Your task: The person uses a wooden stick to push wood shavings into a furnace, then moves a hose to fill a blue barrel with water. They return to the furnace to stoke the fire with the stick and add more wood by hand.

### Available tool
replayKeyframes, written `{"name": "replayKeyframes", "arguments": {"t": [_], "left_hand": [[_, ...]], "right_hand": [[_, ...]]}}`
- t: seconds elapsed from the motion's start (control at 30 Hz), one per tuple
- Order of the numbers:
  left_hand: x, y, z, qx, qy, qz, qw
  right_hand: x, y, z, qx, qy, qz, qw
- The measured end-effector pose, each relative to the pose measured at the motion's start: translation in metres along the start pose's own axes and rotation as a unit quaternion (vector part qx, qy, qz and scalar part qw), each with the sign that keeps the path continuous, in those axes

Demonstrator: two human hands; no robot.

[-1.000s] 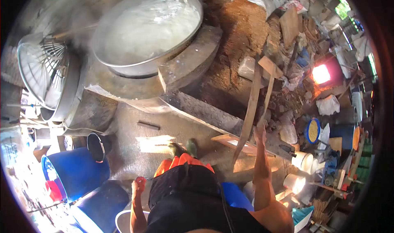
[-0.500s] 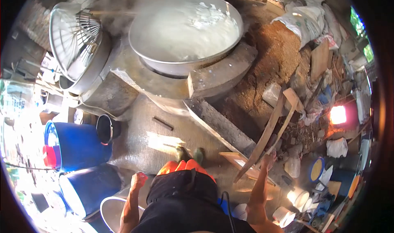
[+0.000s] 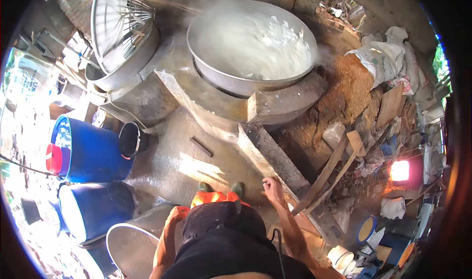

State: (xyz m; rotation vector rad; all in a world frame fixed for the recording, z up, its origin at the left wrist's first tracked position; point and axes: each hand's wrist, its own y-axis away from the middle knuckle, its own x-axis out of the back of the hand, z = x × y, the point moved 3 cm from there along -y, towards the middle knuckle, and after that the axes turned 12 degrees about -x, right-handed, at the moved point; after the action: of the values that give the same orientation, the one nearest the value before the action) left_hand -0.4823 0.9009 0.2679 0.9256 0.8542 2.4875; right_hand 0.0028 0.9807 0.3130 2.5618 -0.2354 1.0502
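Note:
My right hand (image 3: 273, 187) is out in front with its fingers apart and holds nothing. It hovers over the lower end of a sloping concrete ledge (image 3: 268, 156), just left of two long wooden paddles (image 3: 328, 173) leaning there. My left hand (image 3: 177, 213) hangs curled at my hip, above the rim of a metal basin (image 3: 132, 239), with nothing seen in it. Ahead, a big metal pan (image 3: 250, 43) of steaming white liquid sits in a concrete stove (image 3: 216, 107). My boots (image 3: 221, 186) stand on the wet concrete floor.
A wire basket strainer (image 3: 120, 28) rests in a pot at the upper left. Two blue barrels (image 3: 91, 153) and a black bucket (image 3: 130, 139) stand on the left. At the right lie a brown husk heap (image 3: 346, 89), sacks (image 3: 383, 57), a glowing fire opening (image 3: 399, 170) and white buckets (image 3: 339, 257).
My right hand has let go of the wooden paddles and moved left toward the concrete ledge. The view has swung right to left, so the pan now sits nearer the centre.

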Motion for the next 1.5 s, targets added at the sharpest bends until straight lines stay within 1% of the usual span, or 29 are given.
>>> {"name": "replayKeyframes", "arguments": {"t": [0.07,0.1,0.17,0.23,0.27,0.3,0.33,0.37,0.43,0.5,0.53,0.57,0.6,0.63,0.7,0.73,0.8,0.83,0.87,0.93,1.0,1.03,1.1,1.17,1.23,1.3,1.37,1.43,1.5], "left_hand": [[0.016,0.008,-0.009,-0.007,-0.015,0.069,0.997],[0.022,0.013,-0.013,0.026,-0.027,0.11,0.993],[0.027,0.014,-0.062,0.01,-0.033,0.124,0.992],[0.032,0.018,-0.113,0.017,-0.102,0.157,0.982],[0.041,0.025,-0.126,0.034,-0.07,0.138,0.987],[0.049,0.032,-0.137,0.093,-0.097,0.13,0.982],[0.055,0.039,-0.153,0.095,-0.111,0.166,0.975],[0.061,0.045,-0.177,0.082,-0.044,0.184,0.978],[0.08,0.056,-0.194,0.098,-0.138,0.253,0.953],[0.087,0.053,-0.245,0.131,0.034,0.163,0.977],[0.097,0.044,-0.25,0.119,0.019,0.142,0.982],[0.099,0.039,-0.258,0.166,0.04,0.121,0.978],[0.101,0.035,-0.267,0.215,0.059,0.101,0.969],[0.103,0.017,-0.28,0.208,0.044,0.084,0.974],[0.111,-0.021,-0.293,0.059,-0.118,0.13,0.983],[0.124,-0.023,-0.27,0.003,-0.065,0.121,0.991],[0.145,-0.029,-0.21,-0.024,-0.06,0.118,0.991],[0.151,-0.032,-0.193,-0.049,-0.051,0.122,0.99],[0.156,-0.039,-0.188,-0.049,-0.057,0.118,0.99],[0.166,-0.057,-0.182,-0.018,0.025,0.114,0.993],[0.174,-0.069,-0.186,-0.049,-0.045,0.122,0.99],[0.179,-0.072,-0.188,-0.081,-0.107,0.133,0.982],[0.187,-0.066,-0.187,-0.07,-0.11,0.117,0.985],[0.195,-0.042,-0.168,-0.085,-0.083,0.033,0.992],[0.194,-0.019,-0.17,0.026,-0.119,0.006,0.992],[0.189,-0.001,-0.229,0.058,-0.092,-0.001,0.994],[0.177,0.052,-0.136,0.048,-0.18,0.014,0.982],[0.16,0.074,-0.083,0.092,-0.206,-0.009,0.974],[0.143,0.078,-0.034,0.137,-0.221,-0.036,0.965]], "right_hand": [[-0.024,0.006,-0.009,-0.044,-0.019,-0.078,0.996],[-0.028,0.01,-0.012,-0.042,-0.021,-0.07,0.996],[-0.037,0.022,-0.003,-0.092,-0.043,-0.122,0.987],[-0.054,0.04,0.033,-0.172,-0.066,-0.154,0.971],[-0.074,0.049,0.077,-0.083,0.037,-0.087,0.992],[-0.088,0.055,0.112,0.006,0.14,-0.017,0.99],[-0.078,0.072,0.117,-0.096,0.083,-0.081,0.989],[-0.07,0.092,0.12,-0.197,0.022,-0.143,0.97],[-0.073,0.122,0.144,-0.331,-0.024,-0.2,0.922],[-0.043,0.146,0.075,-0.325,0.067,-0.158,0.93],[-0.068,0.147,0.118,-0.273,-0.147,-0.161,0.937],[-0.089,0.158,0.168,-0.204,-0.349,-0.146,0.903],[-0.07,0.18,0.132,-0.202,-0.183,-0.075,0.959],[-0.043,0.176,0.067,-0.193,-0.007,-0.01,0.981],[-0.041,0.168,0.049,-0.212,0.138,0.022,0.967],[-0.037,0.161,0.035,-0.221,0.137,0.026,0.965],[-0.017,0.149,0.002,-0.301,0.159,0.068,0.938],[-0.008,0.141,-0.012,-0.29,0.15,0.102,0.94],[0.001,0.132,-0.02,-0.278,0.139,0.137,0.94],[0.013,0.108,-0.017,-0.27,0.132,0.175,0.937],[0.019,0.076,0.019,-0.134,0.113,0.241,0.955],[0.03,0.067,0.015,-0.162,0.12,0.265,0.943],[0.053,0.042,0.019,-0.197,0.123,0.287,0.929],[0.075,0.01,0.045,-0.162,0.134,0.311,0.927],[0.094,-0.026,0.08,-0.208,0.081,0.305,0.926],[0.111,-0.068,0.123,-0.251,0.027,0.298,0.92],[0.109,-0.114,0.193,-0.237,-0.01,0.261,0.936],[0.096,-0.157,0.275,-0.194,-0.024,0.244,0.95],[0.092,-0.195,0.314,-0.272,0.108,0.219,0.931]]}}
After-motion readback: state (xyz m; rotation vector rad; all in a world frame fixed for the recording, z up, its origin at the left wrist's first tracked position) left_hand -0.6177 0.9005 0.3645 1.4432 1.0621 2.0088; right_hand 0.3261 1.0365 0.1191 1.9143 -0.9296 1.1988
